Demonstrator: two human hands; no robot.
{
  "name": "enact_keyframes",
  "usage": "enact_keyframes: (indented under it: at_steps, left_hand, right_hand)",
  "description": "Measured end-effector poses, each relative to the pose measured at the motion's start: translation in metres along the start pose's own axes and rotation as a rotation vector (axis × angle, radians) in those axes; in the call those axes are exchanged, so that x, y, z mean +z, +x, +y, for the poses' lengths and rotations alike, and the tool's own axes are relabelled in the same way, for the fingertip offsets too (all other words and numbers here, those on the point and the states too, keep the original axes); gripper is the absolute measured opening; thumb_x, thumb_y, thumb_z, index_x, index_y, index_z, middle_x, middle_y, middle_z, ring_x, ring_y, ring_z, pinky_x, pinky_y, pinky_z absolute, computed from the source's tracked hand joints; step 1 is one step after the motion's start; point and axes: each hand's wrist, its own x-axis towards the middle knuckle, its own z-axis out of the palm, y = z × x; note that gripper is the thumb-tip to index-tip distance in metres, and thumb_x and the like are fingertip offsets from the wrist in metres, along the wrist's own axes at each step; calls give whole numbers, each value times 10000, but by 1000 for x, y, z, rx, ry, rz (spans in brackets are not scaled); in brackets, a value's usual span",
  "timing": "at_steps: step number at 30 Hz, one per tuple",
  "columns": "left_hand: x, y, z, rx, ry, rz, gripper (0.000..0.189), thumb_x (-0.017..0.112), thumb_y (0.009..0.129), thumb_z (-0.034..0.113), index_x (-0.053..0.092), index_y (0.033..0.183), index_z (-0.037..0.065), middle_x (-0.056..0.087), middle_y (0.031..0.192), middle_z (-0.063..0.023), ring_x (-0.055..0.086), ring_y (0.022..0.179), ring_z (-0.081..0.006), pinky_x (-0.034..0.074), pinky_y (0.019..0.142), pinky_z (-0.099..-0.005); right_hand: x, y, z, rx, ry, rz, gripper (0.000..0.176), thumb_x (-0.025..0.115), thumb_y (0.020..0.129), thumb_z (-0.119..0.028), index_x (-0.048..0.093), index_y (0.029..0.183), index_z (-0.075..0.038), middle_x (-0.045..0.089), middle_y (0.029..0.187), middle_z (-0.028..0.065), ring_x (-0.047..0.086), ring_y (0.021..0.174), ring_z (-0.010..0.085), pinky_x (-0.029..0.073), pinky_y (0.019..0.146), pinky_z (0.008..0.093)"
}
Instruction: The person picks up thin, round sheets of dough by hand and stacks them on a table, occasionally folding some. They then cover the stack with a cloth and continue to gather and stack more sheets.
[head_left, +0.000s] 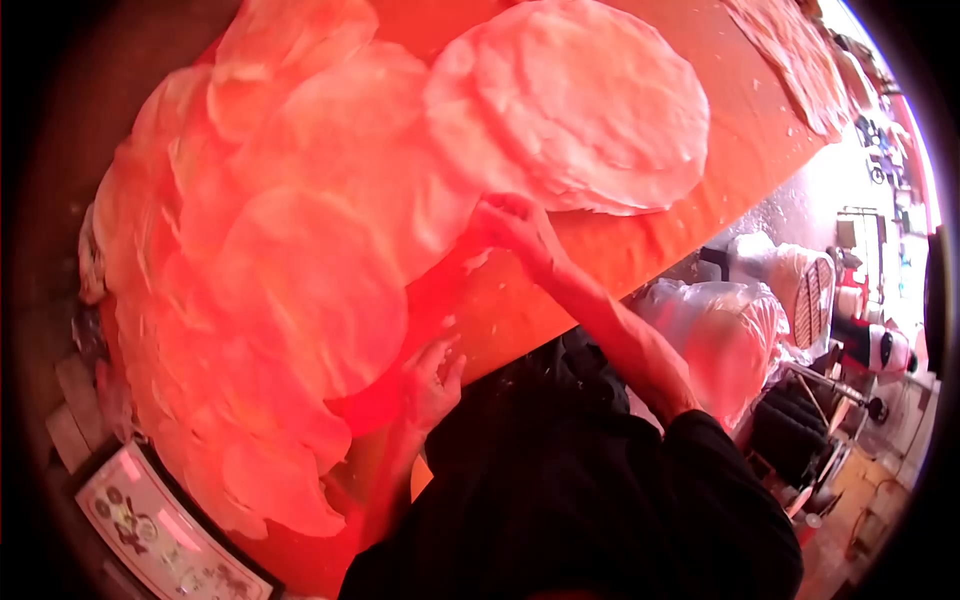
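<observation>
Orange table (740,130) carries a stacked pile of round wafers (590,100) at upper centre, its near rim pinched by the right hand (515,225); the left hand (435,380) lies lower, half-open, farther off.

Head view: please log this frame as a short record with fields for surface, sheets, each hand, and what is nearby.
surface: orange table
sheets: thin round sheets overlapping across the table
stack: pale stack of the same rounds on the far side
right hand: fingers closed at the sheet edges just below the pale stack
left hand: open, at the near edge of a sheet
nearby: clear plastic bags beside the table
</observation>
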Motion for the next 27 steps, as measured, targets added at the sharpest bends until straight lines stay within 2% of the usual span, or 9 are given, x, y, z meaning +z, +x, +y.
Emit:
enact_keyframes:
  at_steps: [5,7,10,13,14,17,20,24,27]
  left_hand:
    - [-11,-37,-34,-344,-340,65,267,657,895,81,636,1145,-10,675,939,-84,648,852,-132,532,766,-270]
    - [-6,-46,-47,-399,-444,59,285,648,908,84,615,1174,-14,670,956,-67,636,869,-121,524,790,-264]
    - [3,-53,-51,-408,-562,35,303,635,923,89,588,1201,-22,661,988,-65,629,886,-119,519,808,-259]
    - [5,-53,-50,-416,-708,51,295,624,938,101,577,1196,-33,654,1003,-80,630,884,-127,524,798,-265]
    - [6,-52,-51,-430,-763,62,292,619,944,108,574,1194,-35,653,1002,-84,632,880,-131,525,795,-269]
    - [7,-43,-43,-431,-849,59,288,597,961,122,560,1200,-34,653,1020,-104,637,889,-150,530,796,-279]
    - [1,-26,-25,-402,-912,28,301,530,995,174,539,1221,-25,650,1054,-126,644,909,-184,532,821,-309]
    - [3,3,-26,-409,-1282,23,405,412,1029,317,523,1241,-10,637,1088,-172,644,923,-259,527,843,-373]
    - [-6,36,-7,-392,-1674,12,529,333,1026,433,502,1290,6,621,1168,-180,618,1032,-323,507,869,-432]
  right_hand:
    - [13,21,5,355,299,24,416,706,871,-252,515,1150,-11,613,901,144,659,744,267,571,686,356]
    - [39,19,-6,367,480,206,384,726,851,-276,567,1104,-35,616,924,140,623,639,240,521,571,341]
    - [56,3,-34,421,433,141,391,723,844,-339,545,1044,-54,613,878,127,634,652,253,519,562,345]
    - [81,18,-19,531,204,81,319,708,866,-313,621,1021,-48,623,746,123,595,532,224,443,478,338]
    - [77,10,-21,282,-13,-83,354,731,829,-335,626,936,-14,618,738,63,599,583,163,459,508,284]
    - [116,15,-52,-64,-270,-88,325,728,815,-304,663,842,13,633,700,61,587,568,128,451,499,275]
    - [148,-16,-141,-338,-255,-228,278,680,835,-259,677,820,19,651,730,73,599,615,141,464,539,280]
    - [131,-35,-214,-490,-107,-254,232,643,860,-204,673,900,23,650,787,69,608,675,147,476,589,282]
    - [94,-44,-235,-400,-6,-98,213,615,878,-163,670,959,26,650,829,66,614,720,152,484,626,284]
